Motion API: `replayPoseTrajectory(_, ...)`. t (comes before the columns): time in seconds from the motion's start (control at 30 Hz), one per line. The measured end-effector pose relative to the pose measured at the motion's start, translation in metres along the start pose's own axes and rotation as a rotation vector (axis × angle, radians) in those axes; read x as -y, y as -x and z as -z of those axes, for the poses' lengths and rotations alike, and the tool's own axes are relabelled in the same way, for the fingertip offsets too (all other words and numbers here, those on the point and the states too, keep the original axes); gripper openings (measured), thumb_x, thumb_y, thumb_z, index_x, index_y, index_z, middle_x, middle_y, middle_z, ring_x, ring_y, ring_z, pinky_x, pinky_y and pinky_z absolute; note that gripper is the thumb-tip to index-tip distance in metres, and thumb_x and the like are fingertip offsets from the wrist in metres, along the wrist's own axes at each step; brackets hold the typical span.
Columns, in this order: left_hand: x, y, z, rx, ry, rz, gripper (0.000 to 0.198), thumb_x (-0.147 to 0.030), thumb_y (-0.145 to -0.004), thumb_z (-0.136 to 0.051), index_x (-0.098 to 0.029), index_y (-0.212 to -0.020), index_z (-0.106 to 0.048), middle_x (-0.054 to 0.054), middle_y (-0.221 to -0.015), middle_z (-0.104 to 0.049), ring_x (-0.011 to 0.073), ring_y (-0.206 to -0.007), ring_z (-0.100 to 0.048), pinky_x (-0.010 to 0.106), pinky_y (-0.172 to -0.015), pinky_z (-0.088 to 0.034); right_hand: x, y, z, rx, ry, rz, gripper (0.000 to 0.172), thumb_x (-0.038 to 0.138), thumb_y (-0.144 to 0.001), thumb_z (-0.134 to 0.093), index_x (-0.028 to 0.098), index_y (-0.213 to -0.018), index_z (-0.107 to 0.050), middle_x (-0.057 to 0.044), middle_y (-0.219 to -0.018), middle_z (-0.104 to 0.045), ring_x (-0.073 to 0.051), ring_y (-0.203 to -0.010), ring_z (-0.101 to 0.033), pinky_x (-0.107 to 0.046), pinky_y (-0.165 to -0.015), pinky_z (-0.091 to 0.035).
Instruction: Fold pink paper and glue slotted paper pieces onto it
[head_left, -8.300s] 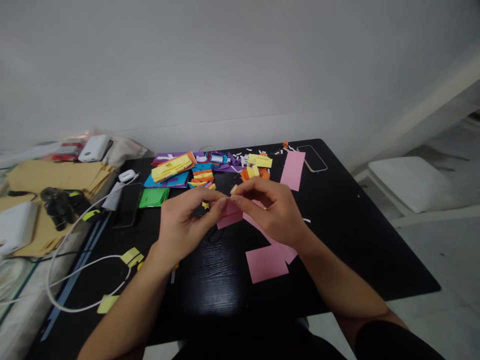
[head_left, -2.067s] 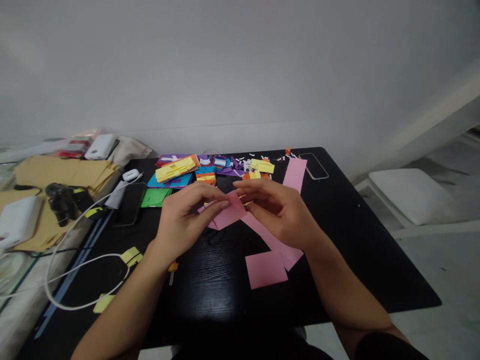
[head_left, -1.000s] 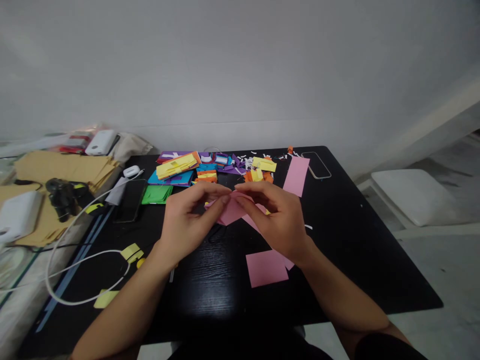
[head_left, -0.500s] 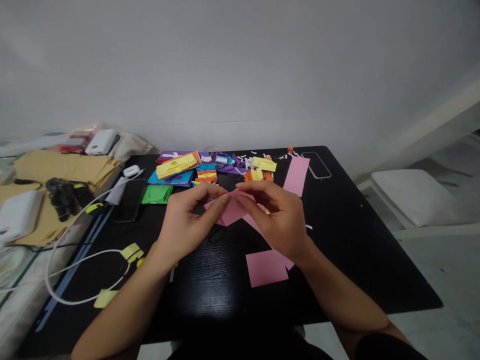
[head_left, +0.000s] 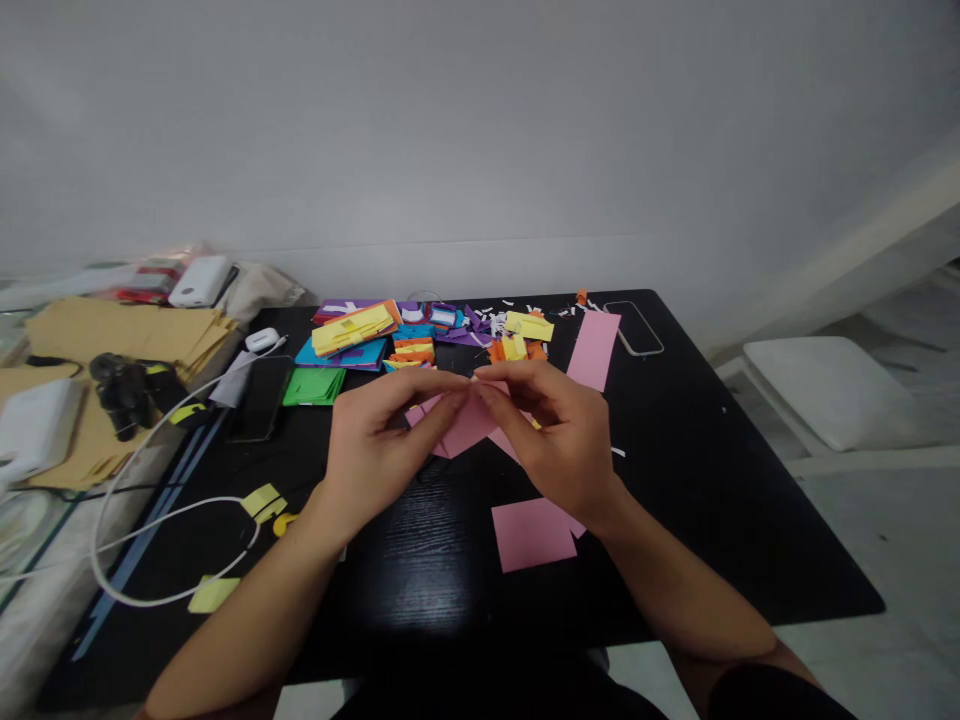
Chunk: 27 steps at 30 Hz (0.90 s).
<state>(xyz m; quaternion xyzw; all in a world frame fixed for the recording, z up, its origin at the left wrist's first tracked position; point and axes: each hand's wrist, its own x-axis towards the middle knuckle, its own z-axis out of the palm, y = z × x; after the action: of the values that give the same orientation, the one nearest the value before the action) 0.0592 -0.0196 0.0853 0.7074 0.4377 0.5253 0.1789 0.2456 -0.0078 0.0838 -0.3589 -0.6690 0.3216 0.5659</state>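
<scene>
Above the middle of the black table [head_left: 712,480], my left hand [head_left: 375,445] and my right hand [head_left: 559,430] meet at the fingertips. Both pinch a small folded pink paper piece [head_left: 463,425], each hand closed on its own side of it. A pink paper square [head_left: 531,533] lies flat on the table just below my right wrist. Farther back, right of my hands, a long pink strip [head_left: 593,348] rests flat.
A heap of coloured paper pieces [head_left: 420,335] and small white scraps lies at the table's back. A green sheet [head_left: 313,385], a dark phone [head_left: 259,400], white earbuds case [head_left: 259,340] and white cable [head_left: 150,520] sit left. A phone case [head_left: 634,328] lies back right.
My hands stayed close together on the pink piece, their fingers shifting a little along its edges. The pink piece sits slightly differently between the fingertips. Nothing else on the table moved.
</scene>
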Motion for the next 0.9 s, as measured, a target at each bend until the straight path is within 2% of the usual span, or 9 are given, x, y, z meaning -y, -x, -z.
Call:
replayPoseTrajectory(0.33, -0.001, -0.001, 0.001, 0.023, -0.019, -0.021, 0.016, -0.015, -0.096, -0.077, -0.024, -0.108, -0.083, 0.000, -0.098, -0.086, 0.0132, -0.084, -0.080, 0.024, -0.078, -0.064, 0.000, 0.001, -0.001, -0.016, -0.048, -0.038, 0.016, 0.020, -0.097, -0.078, 0.025, -0.112, -0.078, -0.001, -0.105, -0.084, -0.016, -0.091, -0.082, -0.029, -0.084, -0.069)
replayPoseTrajectory(0.43, -0.001, 0.000, 0.002, 0.020, -0.016, -0.015, 0.015, -0.015, -0.095, -0.078, -0.025, -0.106, -0.083, -0.001, -0.095, -0.086, 0.0121, -0.080, -0.079, 0.023, -0.074, -0.063, -0.002, 0.001, -0.001, -0.003, -0.044, -0.035, 0.014, 0.020, -0.097, -0.078, 0.025, -0.111, -0.079, -0.001, -0.103, -0.084, -0.017, -0.091, -0.082, -0.030, -0.083, -0.069)
replayPoseTrajectory(0.6, -0.002, -0.001, 0.001, 0.020, -0.007, 0.010, 0.014, -0.015, -0.094, -0.078, -0.024, -0.104, -0.082, -0.001, -0.092, -0.085, 0.0115, -0.075, -0.078, 0.020, -0.065, -0.059, -0.003, -0.002, 0.003, 0.085, -0.028, -0.043, 0.012, 0.022, -0.096, -0.078, 0.024, -0.108, -0.078, -0.002, -0.103, -0.084, -0.017, -0.091, -0.081, -0.031, -0.085, -0.069)
replayPoseTrajectory(0.9, 0.000, -0.001, 0.001, 0.043, -0.061, 0.026, 0.012, -0.020, -0.096, -0.076, -0.026, -0.105, -0.082, -0.001, -0.089, -0.084, 0.0131, -0.072, -0.075, 0.024, -0.062, -0.057, -0.001, -0.007, 0.010, 0.185, -0.020, -0.083, 0.012, 0.022, -0.096, -0.077, 0.024, -0.107, -0.073, 0.000, -0.097, -0.082, -0.017, -0.089, -0.081, -0.031, -0.082, -0.066)
